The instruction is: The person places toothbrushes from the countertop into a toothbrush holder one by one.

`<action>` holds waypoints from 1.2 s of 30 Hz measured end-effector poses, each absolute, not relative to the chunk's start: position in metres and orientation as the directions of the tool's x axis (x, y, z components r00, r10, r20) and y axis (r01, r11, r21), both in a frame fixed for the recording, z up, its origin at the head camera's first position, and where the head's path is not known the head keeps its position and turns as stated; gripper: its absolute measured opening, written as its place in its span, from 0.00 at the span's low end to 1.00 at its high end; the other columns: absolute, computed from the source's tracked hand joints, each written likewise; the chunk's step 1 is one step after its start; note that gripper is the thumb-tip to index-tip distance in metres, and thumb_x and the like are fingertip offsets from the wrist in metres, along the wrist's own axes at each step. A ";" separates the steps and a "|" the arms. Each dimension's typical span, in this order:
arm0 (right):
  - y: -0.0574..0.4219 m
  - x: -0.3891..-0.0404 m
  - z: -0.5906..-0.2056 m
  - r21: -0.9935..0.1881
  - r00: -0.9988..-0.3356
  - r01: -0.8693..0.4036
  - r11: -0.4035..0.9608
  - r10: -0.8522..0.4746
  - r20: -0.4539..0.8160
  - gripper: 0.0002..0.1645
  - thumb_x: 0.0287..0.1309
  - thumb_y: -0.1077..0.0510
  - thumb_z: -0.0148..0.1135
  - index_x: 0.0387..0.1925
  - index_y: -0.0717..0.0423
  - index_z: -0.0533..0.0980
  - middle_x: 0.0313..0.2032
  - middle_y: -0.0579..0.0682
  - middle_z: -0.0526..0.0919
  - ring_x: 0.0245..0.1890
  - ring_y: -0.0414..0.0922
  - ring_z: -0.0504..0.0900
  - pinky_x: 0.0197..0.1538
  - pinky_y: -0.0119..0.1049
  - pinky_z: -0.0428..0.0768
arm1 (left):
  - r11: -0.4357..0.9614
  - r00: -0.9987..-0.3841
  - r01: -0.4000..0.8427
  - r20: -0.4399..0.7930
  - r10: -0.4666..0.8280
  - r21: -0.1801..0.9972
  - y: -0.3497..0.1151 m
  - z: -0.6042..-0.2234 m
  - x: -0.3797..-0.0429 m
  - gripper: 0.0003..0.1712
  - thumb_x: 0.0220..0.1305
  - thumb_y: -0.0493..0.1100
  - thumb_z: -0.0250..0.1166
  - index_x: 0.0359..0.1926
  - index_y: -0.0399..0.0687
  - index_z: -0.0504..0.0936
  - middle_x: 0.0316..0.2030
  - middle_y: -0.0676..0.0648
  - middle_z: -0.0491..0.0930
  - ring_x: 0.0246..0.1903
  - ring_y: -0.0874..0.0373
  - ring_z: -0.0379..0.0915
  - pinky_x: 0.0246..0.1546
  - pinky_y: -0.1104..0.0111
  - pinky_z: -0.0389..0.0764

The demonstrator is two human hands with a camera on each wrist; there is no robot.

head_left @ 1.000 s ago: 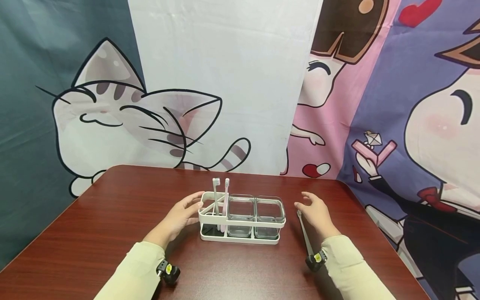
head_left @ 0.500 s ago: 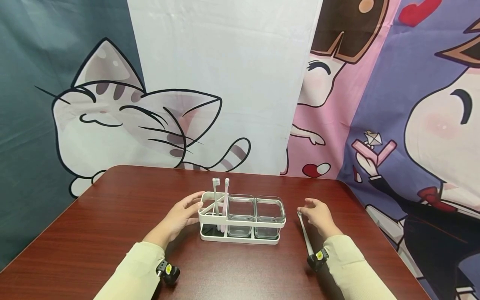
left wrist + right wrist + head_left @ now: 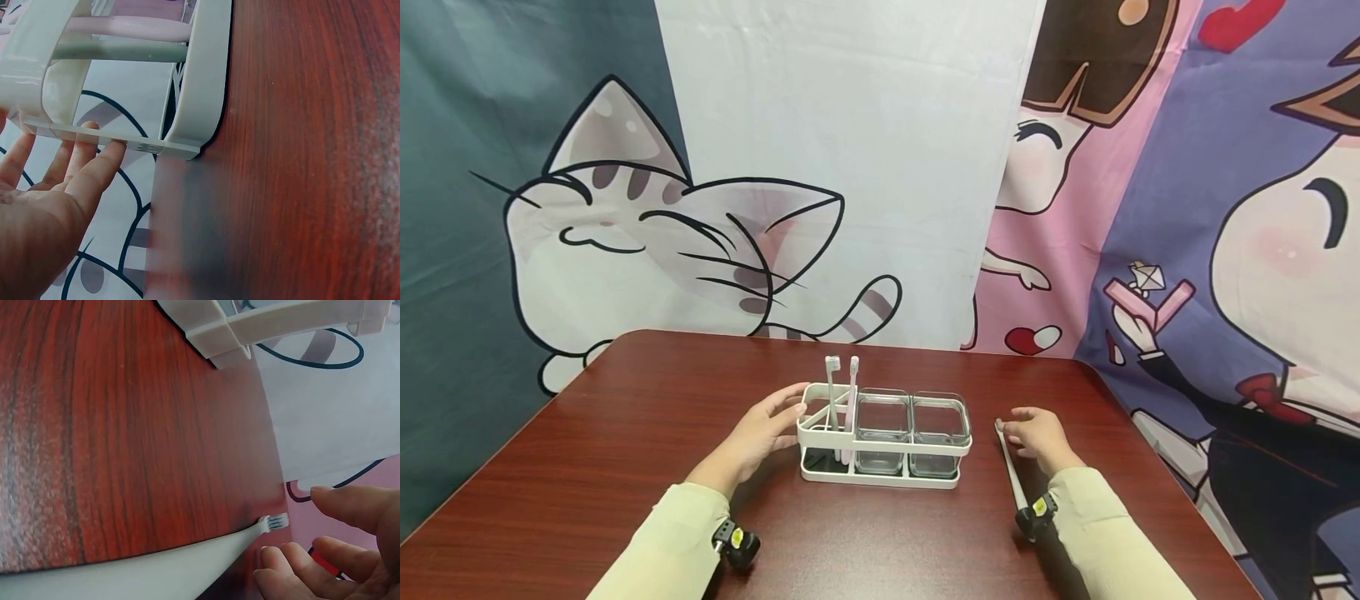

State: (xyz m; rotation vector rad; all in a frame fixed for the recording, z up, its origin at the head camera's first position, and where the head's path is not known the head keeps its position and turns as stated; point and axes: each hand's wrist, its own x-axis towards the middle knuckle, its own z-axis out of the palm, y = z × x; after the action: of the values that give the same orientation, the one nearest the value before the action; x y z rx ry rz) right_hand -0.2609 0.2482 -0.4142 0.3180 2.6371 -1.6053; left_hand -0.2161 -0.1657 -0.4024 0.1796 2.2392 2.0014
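Observation:
A white toothbrush rack stands on the table, with a green toothbrush and a pink toothbrush upright in its left section. My left hand is at the rack's left end; in the left wrist view its extended fingertips touch the end bar. To the right of the rack lies a white toothbrush, bristle end pointing away from me. My right hand is low beside that brush head. The right wrist view shows thumb and fingers spread apart around the bristles, gripping nothing.
Two clear square cups sit in the rack's middle and right sections. The dark red wooden table ends at a printed cartoon cloth behind it. A black wrist camera overlaps the lying toothbrush's near end.
My right hand has come down and slightly toward me, its fingertips now right beside the lying toothbrush's head. The left hand, the rack and the lying toothbrush stay in place.

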 end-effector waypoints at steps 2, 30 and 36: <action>0.249 -0.262 -0.415 -0.877 -0.975 0.210 0.431 0.153 -0.158 0.32 0.57 0.64 0.63 0.60 0.77 0.65 0.52 0.74 0.74 0.39 0.54 0.84 0.45 0.53 0.83 | 0.113 -0.985 -0.003 -0.022 0.174 0.994 -0.166 -0.402 -0.216 0.30 0.72 0.45 0.54 0.71 0.45 0.60 0.66 0.34 0.63 0.61 0.41 0.66 0.55 0.54 0.77; 0.243 -0.270 -0.419 -0.764 -0.965 0.262 0.590 0.164 -0.204 0.15 0.47 0.74 0.66 0.40 0.76 0.77 0.27 0.59 0.82 0.29 0.50 0.80 0.38 0.52 0.84 | 0.082 -0.985 -0.006 -0.020 0.172 0.997 -0.166 -0.404 -0.220 0.30 0.72 0.44 0.55 0.71 0.44 0.61 0.67 0.34 0.62 0.60 0.41 0.68 0.54 0.56 0.78; 0.243 -0.271 -0.420 -0.751 -0.966 0.259 0.607 0.167 -0.197 0.12 0.46 0.74 0.65 0.37 0.76 0.78 0.27 0.58 0.82 0.29 0.49 0.78 0.36 0.49 0.85 | 0.103 -0.984 0.003 -0.016 0.180 0.995 -0.167 -0.404 -0.218 0.30 0.72 0.45 0.54 0.71 0.45 0.60 0.67 0.34 0.61 0.61 0.41 0.67 0.55 0.55 0.77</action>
State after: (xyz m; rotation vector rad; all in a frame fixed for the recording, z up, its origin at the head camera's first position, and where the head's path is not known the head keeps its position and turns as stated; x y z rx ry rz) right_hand -0.2708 0.2429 -0.4197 0.3617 2.7195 -1.2975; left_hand -0.2181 -0.1665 -0.4036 0.1861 2.2300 2.0113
